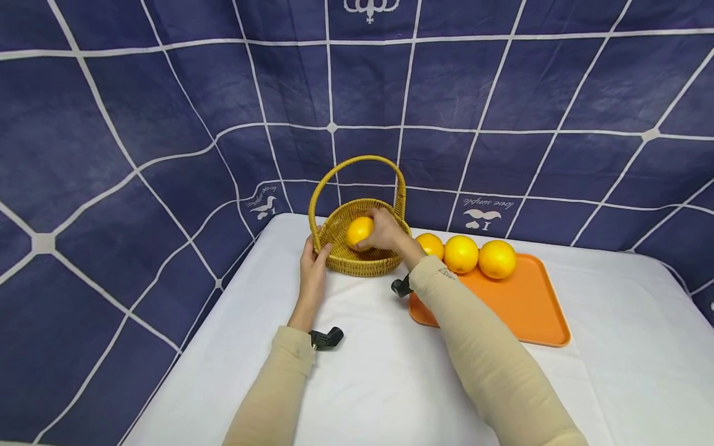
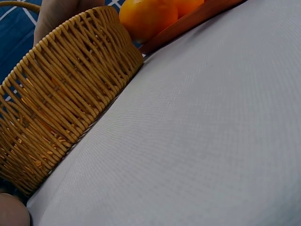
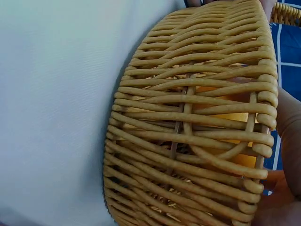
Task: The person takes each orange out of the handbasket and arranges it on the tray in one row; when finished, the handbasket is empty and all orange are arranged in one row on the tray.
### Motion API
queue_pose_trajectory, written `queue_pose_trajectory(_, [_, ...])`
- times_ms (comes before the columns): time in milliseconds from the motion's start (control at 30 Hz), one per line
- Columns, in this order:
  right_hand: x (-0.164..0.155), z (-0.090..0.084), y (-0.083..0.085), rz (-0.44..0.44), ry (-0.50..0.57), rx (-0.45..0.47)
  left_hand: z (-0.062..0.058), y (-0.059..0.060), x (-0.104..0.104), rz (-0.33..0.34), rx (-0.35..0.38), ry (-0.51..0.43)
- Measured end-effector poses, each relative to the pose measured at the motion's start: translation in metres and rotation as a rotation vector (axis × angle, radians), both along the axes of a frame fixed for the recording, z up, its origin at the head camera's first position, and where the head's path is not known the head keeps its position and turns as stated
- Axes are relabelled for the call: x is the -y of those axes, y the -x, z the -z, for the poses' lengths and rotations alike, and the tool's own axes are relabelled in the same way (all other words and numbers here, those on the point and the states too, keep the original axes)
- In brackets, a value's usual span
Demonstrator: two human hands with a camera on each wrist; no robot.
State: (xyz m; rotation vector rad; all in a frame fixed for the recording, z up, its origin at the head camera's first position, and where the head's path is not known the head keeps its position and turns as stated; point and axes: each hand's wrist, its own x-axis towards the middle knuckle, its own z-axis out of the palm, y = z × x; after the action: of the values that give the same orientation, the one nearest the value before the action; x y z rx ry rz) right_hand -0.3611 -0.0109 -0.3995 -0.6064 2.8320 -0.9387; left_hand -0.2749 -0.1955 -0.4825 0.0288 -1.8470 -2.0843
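A woven wicker basket (image 1: pixel 362 267) with a tall arched handle stands on the white cloth. My left hand (image 1: pixel 313 266) grips its left side near the foot of the handle, thumb at the rim. Inside the basket's opening, my right hand (image 1: pixel 386 231) holds an orange (image 1: pixel 359 231), thumb on the near side. In the right wrist view, the same fruit shows in part through the weave (image 3: pixel 197 127), with some of my right hand (image 3: pixel 289 141) beyond the rim. The left wrist view has the basket wall (image 2: pixel 70 75) close up.
To the right lies an orange tray (image 1: pixel 513 303), its left part hidden by my right forearm. Three more oranges (image 1: pixel 461 254) sit in a row along its far left edge. A dark blue cloth (image 1: pixel 368 80) with white lines hangs behind and at the left.
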Motion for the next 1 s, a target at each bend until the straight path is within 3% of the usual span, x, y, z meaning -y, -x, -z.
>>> queue_pose_trajectory(300, [-0.015,0.000,-0.007,0.057,0.073,-0.061,-0.001,-0.001,-0.001,0.008,0.015,0.001])
queue_pose_trajectory(733, [-0.050,-0.034,-0.034,0.031,0.163,-0.172,0.001,-0.001,0.002,-0.005,0.042,0.035])
queue_pose_trajectory(1000, [-0.086,-0.043,-0.052,0.014,0.159,-0.230,0.001,-0.001,0.001,-0.005,0.023,0.027])
